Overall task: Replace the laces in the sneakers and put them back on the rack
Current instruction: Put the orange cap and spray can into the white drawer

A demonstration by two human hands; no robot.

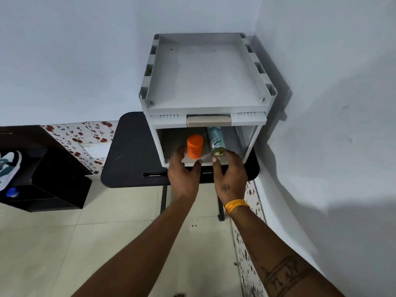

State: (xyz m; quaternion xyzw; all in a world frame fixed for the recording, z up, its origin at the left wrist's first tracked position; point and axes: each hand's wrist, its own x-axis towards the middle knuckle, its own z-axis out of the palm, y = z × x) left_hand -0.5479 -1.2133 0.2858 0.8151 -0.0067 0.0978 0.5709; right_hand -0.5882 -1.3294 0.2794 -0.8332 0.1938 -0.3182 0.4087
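Left of the table (128,151), a sneaker (8,168) sits well apart from both hands' fingers (182,152).

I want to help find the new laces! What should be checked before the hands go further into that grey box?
1. Box door open: ok, grey storage box shows its inside.
2. Orange container upright: ok.
3. Teal spray can steady: not ok, it lies on its side.
4. Hands free: ok, left hand and right hand hold nothing.
5. Laces seen inside: cannot tell.
6. Sneaker on dark rack: ok.
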